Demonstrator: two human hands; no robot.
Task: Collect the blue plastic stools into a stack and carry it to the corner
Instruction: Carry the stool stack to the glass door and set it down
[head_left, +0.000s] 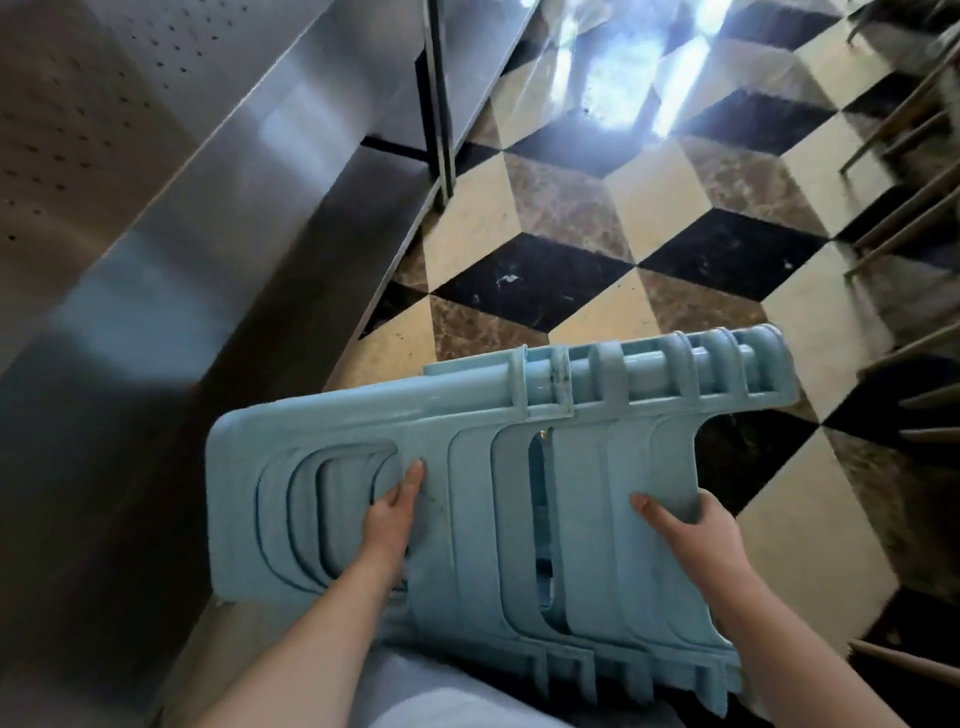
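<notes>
**Stack of stools carried sideways past the steel counter**

The stack of blue plastic stools (467, 467) lies on its side in the person's grip, seats toward 9 o'clock and legs fanning toward 3 o'clock, filling the lower middle of the view above the checkered floor (571, 218). Turned this way, the nested stools probably stay locked together and are less likely to catch the stainless steel counter (218, 218) that runs along 9 to 11 o'clock.

The left hand (389, 514) is clamped on the stack near the seat end, thumb pressed flat on the outer panel and fingers hooked out of sight into the arched opening. The right hand (691, 525) is closed on the curved edge of a leg panel toward 3 o'clock, thumb on top, fingers wrapped behind. Both forearms reach forward from 6 o'clock, slightly bent, set apart so the load is balanced between them.

Thin chair legs (893, 223) crowd the edge at 2 to 4 o'clock. The stacking looks finished; the carry to the corner appears under way.
</notes>
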